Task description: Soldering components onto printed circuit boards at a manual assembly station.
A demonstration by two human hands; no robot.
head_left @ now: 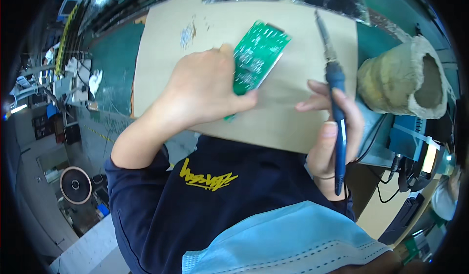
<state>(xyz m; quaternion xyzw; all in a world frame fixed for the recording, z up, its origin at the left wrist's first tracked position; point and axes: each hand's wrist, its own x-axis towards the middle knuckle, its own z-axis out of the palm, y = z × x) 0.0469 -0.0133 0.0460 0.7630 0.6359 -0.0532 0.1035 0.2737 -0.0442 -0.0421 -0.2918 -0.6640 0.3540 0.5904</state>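
- Board: green, above the sheet; left hand grasps its near-left side. Fingers partly hidden. Whether it rests flat: cannot tell. Risk: slipping or tilting, if the pinch loosens.
- Iron: blue handle, held in right hand between thumb and fingers, tip pointing away from the body, well apart from the board. Risk: a burnt left thumb or scorched board, if hot and swung left; heat not visible.
- Right fingers: partly spread. Risk: the iron rolling, from a light hold.
- Clippings: loose on the sheet, beyond the left hand. Risk: bits caught under the board, if it slides over them.
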